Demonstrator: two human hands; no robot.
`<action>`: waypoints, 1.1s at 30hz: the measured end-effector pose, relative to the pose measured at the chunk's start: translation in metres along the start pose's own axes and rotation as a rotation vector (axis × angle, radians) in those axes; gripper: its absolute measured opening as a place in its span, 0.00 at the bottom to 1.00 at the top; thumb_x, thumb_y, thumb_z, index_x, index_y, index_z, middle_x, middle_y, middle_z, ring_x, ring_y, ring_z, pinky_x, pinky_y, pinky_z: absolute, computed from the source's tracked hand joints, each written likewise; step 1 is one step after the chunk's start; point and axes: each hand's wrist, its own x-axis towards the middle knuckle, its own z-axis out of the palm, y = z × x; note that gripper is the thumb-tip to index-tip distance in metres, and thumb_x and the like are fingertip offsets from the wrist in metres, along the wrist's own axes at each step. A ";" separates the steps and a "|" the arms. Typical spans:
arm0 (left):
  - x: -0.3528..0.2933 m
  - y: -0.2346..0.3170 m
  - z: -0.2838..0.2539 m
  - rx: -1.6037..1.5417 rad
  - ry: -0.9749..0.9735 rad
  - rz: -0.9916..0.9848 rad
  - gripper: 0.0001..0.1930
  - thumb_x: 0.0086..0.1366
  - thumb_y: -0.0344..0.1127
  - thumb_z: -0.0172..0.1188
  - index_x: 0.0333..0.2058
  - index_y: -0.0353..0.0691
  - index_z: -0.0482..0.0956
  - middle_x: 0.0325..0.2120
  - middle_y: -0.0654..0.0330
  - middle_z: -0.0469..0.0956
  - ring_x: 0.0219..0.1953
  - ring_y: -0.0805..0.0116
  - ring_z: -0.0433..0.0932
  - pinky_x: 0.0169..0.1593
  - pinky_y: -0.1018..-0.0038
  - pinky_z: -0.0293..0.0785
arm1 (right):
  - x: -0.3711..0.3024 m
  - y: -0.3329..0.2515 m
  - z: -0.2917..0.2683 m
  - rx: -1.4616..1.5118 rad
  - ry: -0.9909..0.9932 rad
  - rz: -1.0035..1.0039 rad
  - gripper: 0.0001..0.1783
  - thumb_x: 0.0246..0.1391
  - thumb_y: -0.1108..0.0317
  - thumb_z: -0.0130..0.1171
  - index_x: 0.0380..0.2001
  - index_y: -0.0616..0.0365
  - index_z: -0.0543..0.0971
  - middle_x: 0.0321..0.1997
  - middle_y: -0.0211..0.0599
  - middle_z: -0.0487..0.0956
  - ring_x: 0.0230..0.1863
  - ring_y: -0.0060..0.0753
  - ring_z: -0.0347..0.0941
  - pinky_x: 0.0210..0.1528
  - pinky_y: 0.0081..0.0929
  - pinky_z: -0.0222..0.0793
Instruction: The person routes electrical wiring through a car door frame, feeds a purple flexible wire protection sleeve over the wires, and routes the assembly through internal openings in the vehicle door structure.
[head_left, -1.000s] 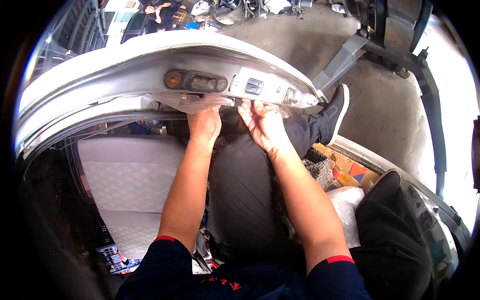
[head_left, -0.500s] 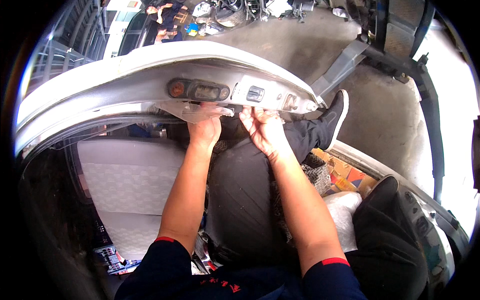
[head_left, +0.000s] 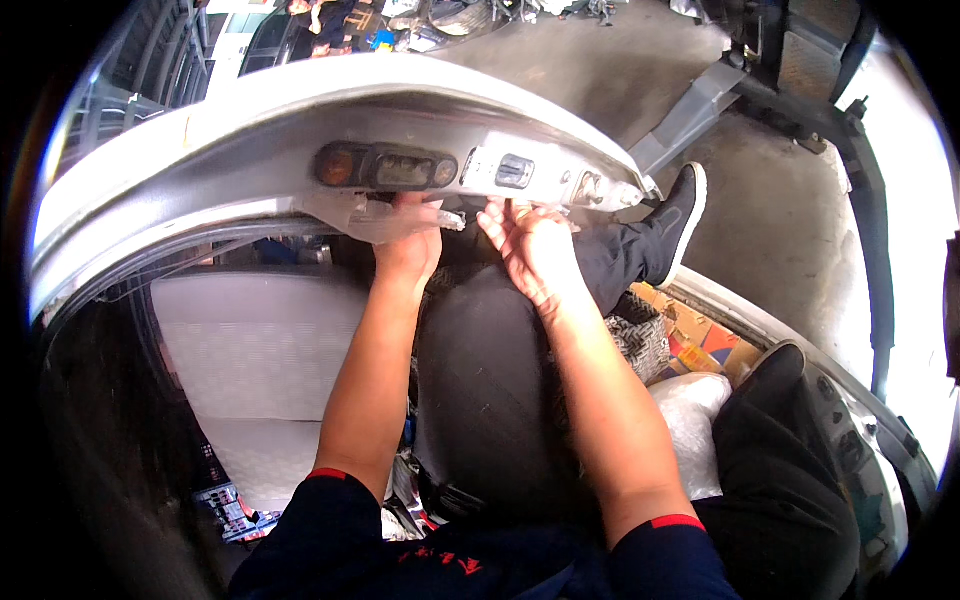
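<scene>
A white vehicle door arches across the view in front of me, its metal edge facing me. Set into it are a dark lamp unit with an orange round part and a latch. My left hand reaches up under the lamp unit, its fingers largely hidden behind the door's edge and a loose sheet of clear plastic film. Just below the latch, my right hand is closed with its fingers curled at the lower edge. What it grips, if anything, is hidden.
My raised leg lies between my arms, and a shoe sticks out past the door. A grey seat is at left. Cardboard and a clear plastic bag lie at right. Beyond stands a lift arm; people are at far left.
The door edge and lamp unit sit slightly higher and more to the left in view. Both hands keep nearly the same place and pose at the lower edge.
</scene>
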 end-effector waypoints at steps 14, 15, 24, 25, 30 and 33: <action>0.005 -0.009 -0.011 0.054 -0.028 0.003 0.15 0.65 0.31 0.59 0.51 0.43 0.76 0.48 0.62 0.77 0.51 0.67 0.74 0.53 0.66 0.70 | -0.008 0.013 0.005 0.007 0.029 -0.167 0.09 0.69 0.73 0.51 0.43 0.66 0.80 0.40 0.40 0.81 0.36 0.28 0.78 0.42 0.28 0.82; 0.005 -0.009 -0.008 0.054 -0.027 0.004 0.15 0.65 0.31 0.59 0.51 0.43 0.76 0.48 0.62 0.77 0.51 0.67 0.74 0.53 0.66 0.70 | -0.009 0.013 0.004 0.007 0.028 -0.165 0.09 0.69 0.73 0.51 0.43 0.66 0.80 0.40 0.40 0.81 0.36 0.28 0.78 0.42 0.28 0.82; 0.007 -0.004 0.001 0.035 -0.083 0.072 0.13 0.66 0.30 0.59 0.49 0.40 0.77 0.46 0.62 0.78 0.49 0.66 0.76 0.52 0.68 0.72 | -0.028 0.001 0.009 -0.203 0.019 -0.218 0.07 0.68 0.69 0.56 0.44 0.61 0.79 0.37 0.34 0.83 0.32 0.19 0.76 0.36 0.22 0.81; 0.007 -0.004 -0.001 0.022 -0.069 0.055 0.15 0.64 0.26 0.60 0.50 0.40 0.75 0.47 0.62 0.78 0.49 0.68 0.76 0.53 0.68 0.74 | -0.027 0.003 0.006 -0.236 0.018 -0.231 0.07 0.68 0.69 0.57 0.43 0.60 0.80 0.36 0.34 0.83 0.31 0.19 0.76 0.35 0.21 0.80; 0.012 -0.015 -0.006 0.055 -0.004 0.092 0.15 0.62 0.26 0.58 0.48 0.37 0.77 0.46 0.59 0.79 0.51 0.64 0.76 0.56 0.66 0.71 | -0.024 -0.001 0.000 -0.389 0.020 -0.279 0.07 0.66 0.68 0.59 0.41 0.61 0.80 0.34 0.33 0.83 0.29 0.18 0.74 0.31 0.19 0.76; 0.011 -0.016 -0.004 0.056 0.020 0.072 0.15 0.62 0.25 0.56 0.48 0.36 0.77 0.46 0.59 0.79 0.51 0.65 0.76 0.57 0.65 0.70 | -0.024 -0.003 0.000 -0.472 0.023 -0.315 0.08 0.66 0.68 0.59 0.42 0.61 0.81 0.35 0.33 0.83 0.30 0.18 0.75 0.31 0.19 0.76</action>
